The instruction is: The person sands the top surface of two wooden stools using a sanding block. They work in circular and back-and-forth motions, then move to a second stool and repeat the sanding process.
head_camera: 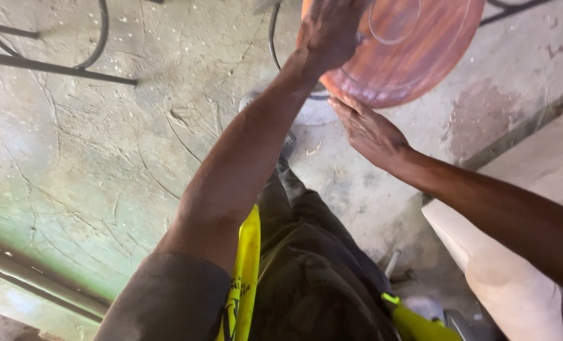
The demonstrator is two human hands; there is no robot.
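Steadying a reddish disc (414, 60) at upper right: left hand (329, 28) grips its edge; right hand (367, 129), fingers flat together, props its lower rim above the floor (105, 158).

grey sleeve (168, 297), dark olive trousers (313, 278)
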